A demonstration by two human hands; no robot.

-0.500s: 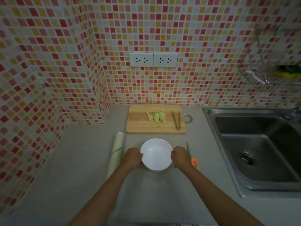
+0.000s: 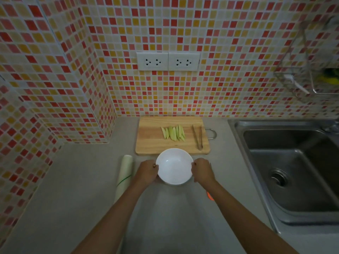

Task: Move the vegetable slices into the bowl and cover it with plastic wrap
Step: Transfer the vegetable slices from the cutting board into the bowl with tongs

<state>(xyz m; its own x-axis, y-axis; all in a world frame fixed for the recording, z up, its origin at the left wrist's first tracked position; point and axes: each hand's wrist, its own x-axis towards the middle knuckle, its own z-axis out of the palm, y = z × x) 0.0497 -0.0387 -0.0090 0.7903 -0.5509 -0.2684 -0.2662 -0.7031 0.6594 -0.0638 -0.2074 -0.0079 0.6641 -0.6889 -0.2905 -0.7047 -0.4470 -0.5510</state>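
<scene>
An empty white bowl (image 2: 174, 166) rests on the grey counter just in front of the wooden cutting board (image 2: 150, 142). My left hand (image 2: 147, 171) grips its left rim and my right hand (image 2: 201, 170) grips its right rim. Several pale green vegetable slices (image 2: 173, 132) lie in a row in the middle of the board. Metal tongs (image 2: 198, 137) lie on the board's right part. A roll of plastic wrap (image 2: 124, 173) lies on the counter to the left of my left hand.
A steel sink (image 2: 293, 171) fills the right side. Scissors with an orange handle (image 2: 210, 196) lie partly hidden under my right wrist. Tiled walls close off the back and left, and a wire rack (image 2: 310, 70) hangs at upper right.
Both hands have pushed the bowl away from me, so it now sits close to the front edge of the cutting board.
</scene>
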